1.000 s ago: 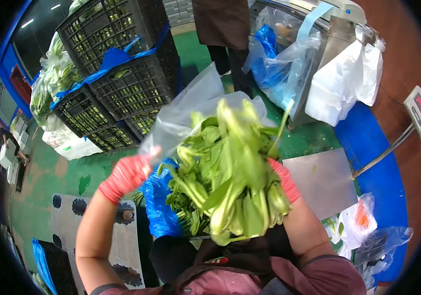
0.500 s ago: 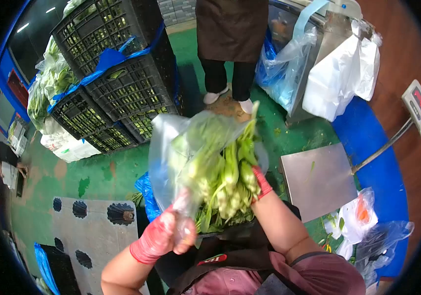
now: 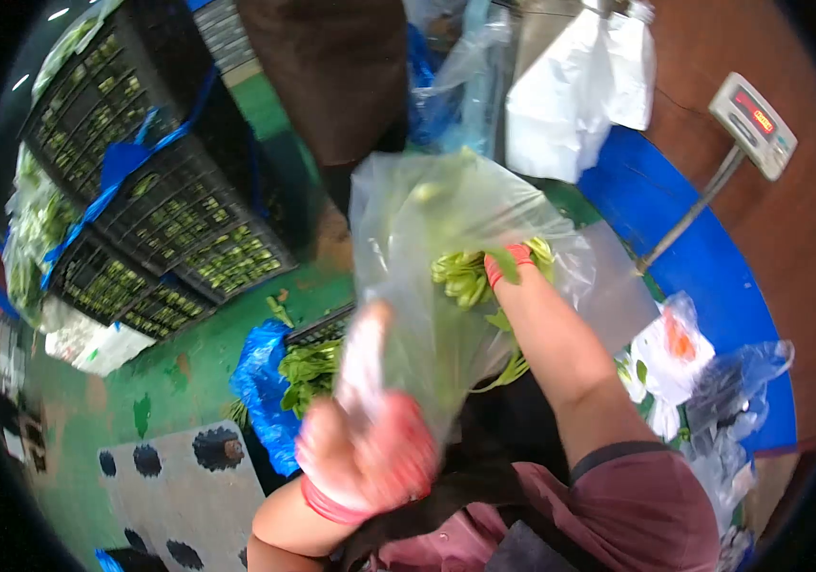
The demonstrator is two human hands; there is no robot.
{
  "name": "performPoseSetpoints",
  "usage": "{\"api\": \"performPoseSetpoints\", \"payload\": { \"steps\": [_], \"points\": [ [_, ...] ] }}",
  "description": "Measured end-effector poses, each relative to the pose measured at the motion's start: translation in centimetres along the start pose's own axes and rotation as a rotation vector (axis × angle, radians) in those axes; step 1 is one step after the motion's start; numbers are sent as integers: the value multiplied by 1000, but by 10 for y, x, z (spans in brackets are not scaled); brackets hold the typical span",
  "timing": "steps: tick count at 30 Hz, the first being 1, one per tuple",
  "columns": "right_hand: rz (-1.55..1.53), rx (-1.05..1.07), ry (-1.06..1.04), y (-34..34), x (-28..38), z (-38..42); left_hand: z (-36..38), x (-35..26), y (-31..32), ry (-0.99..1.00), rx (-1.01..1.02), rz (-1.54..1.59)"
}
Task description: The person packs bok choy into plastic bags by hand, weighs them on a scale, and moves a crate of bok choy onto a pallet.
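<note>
A large clear plastic bag [image 3: 408, 238] is spread in front of my body with leafy green vegetables [image 3: 465, 278] partly inside it. My left hand [image 3: 367, 448], in a reddish glove and blurred by motion, grips the bag's near left edge. My right hand [image 3: 511, 262], gloved in red, reaches into the bag's opening at the stems, its fingers mostly hidden by the greens and plastic. Below the bag, more greens [image 3: 312, 372] lie in a black crate with a blue plastic liner [image 3: 269, 400].
Stacked black crates of greens [image 3: 193, 219] stand at left. Another person in a dark apron [image 3: 331, 67] stands ahead. White bags [image 3: 560, 95] hang beyond the steel scale platform [image 3: 618, 276], whose display [image 3: 754, 124] rises at right. A grey perforated board [image 3: 179, 496] lies lower left.
The view has shifted right. The bag now surrounds more of the bunch, and my right hand has moved from beside the stems into the bag's opening. More of the lined crate shows.
</note>
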State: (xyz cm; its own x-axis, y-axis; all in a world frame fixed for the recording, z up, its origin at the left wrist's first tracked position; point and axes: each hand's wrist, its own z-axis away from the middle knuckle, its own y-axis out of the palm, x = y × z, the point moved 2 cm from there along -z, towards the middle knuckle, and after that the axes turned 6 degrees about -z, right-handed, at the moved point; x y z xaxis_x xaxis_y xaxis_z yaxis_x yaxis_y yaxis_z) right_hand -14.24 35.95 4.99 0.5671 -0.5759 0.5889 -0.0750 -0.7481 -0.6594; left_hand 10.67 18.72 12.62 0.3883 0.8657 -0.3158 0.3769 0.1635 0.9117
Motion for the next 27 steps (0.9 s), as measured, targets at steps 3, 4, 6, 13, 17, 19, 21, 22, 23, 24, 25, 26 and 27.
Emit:
{"api": "performPoseSetpoints", "payload": {
  "steps": [3,4,6,13,17,19,21,22,23,24,25,26,27],
  "points": [
    [31,-59,292,-25,-94,73,-55,1,-7,-30,-7,-5],
    [40,-92,384,-31,-123,90,-75,9,-16,-40,-22,-78],
    [47,-150,575,-44,-177,114,-113,23,-46,-39,-132,-43],
    [474,691,647,-131,-283,137,-214,90,-245,-98,-593,-119],
    [474,622,641,-197,-288,147,-235,121,-245,-216,-475,-212],
    [270,483,552,-226,-282,153,-242,147,-227,-261,-361,-258],
    [34,285,580,-230,-266,172,-228,163,-205,-330,-336,-416],
    [-65,172,600,-231,-250,183,-220,173,-197,-367,-381,-521],
    [-63,159,613,-229,-245,196,-214,180,-202,-383,-372,-522],
    [36,171,624,-228,-242,210,-208,185,-208,-377,-411,-582],
    [134,186,637,-227,-237,225,-200,189,-214,-371,-452,-640],
    [130,182,651,-225,-223,237,-190,190,-216,-386,-452,-640],
    [176,184,692,-227,-205,245,-181,187,-214,-467,-436,-675]
  ]
}}
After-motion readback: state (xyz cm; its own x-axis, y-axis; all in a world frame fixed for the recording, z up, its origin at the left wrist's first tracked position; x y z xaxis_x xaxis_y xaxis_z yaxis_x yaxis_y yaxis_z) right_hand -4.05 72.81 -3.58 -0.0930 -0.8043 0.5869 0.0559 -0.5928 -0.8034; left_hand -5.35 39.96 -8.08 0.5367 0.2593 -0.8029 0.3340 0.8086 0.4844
